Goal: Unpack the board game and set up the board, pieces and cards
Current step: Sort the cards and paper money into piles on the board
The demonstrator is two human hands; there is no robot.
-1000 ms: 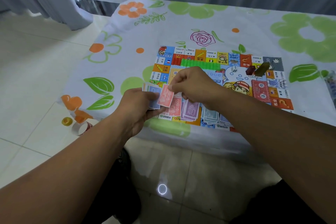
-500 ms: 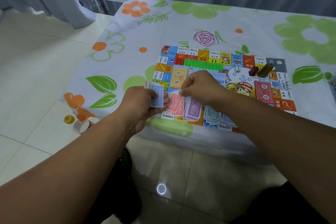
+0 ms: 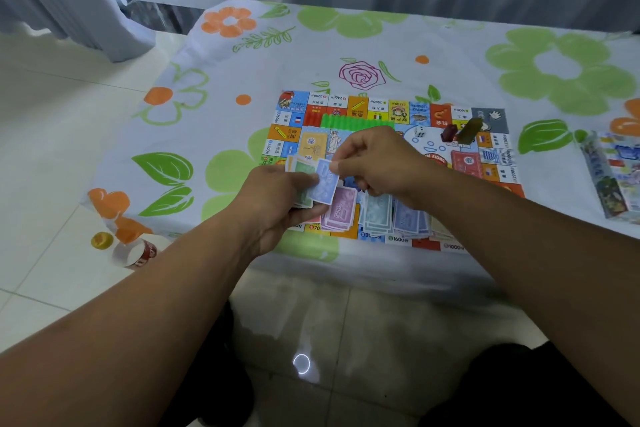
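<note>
A colourful game board point(image 3: 398, 111) lies flat on the floral tablecloth point(image 3: 242, 80). My left hand point(image 3: 273, 201) holds a fanned stack of paper money point(image 3: 304, 170) over the board's near left corner. My right hand point(image 3: 377, 163) pinches the top blue note point(image 3: 325, 180) of that stack. Sorted piles lie along the board's near edge: purple notes point(image 3: 341, 210), teal notes point(image 3: 377, 215) and blue notes point(image 3: 408, 220). A row of green houses point(image 3: 346, 121) and two dark playing pieces point(image 3: 462, 132) stand further back on the board.
The game's packaging point(image 3: 613, 173) lies at the table's right edge. A roll of tape point(image 3: 136, 251) and a small yellow object point(image 3: 102, 240) lie on the tiled floor at left. Grey curtains hang behind the table.
A red note went down onto the pile at the board's near edge. My right hand came back to the stack and now pinches a blue note.
</note>
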